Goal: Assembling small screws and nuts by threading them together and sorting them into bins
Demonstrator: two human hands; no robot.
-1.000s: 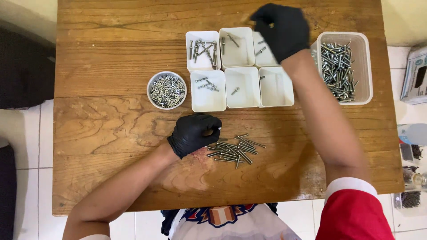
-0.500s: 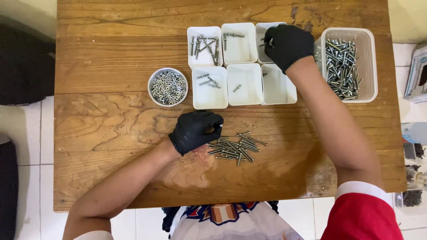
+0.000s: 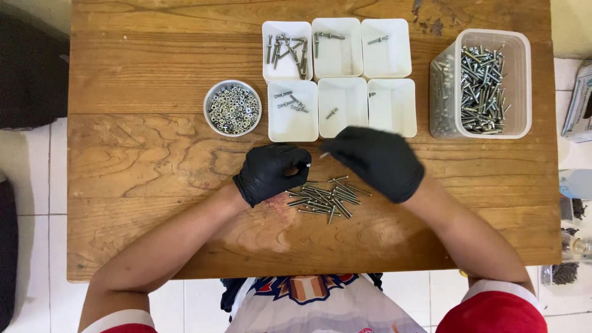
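Both gloved hands, left hand (image 3: 271,172) and right hand (image 3: 376,161), pinch one bolt (image 3: 316,159) between their fingertips. Its long axis runs left-right, just above the bolt pile (image 3: 327,196).

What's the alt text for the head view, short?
Two hands in black gloves meet over a loose pile of screws on a wooden table; the left hand pinches one small screw, the right hand is beside it. Behind them sit six white trays, a round bowl of nuts and a clear tub of screws.
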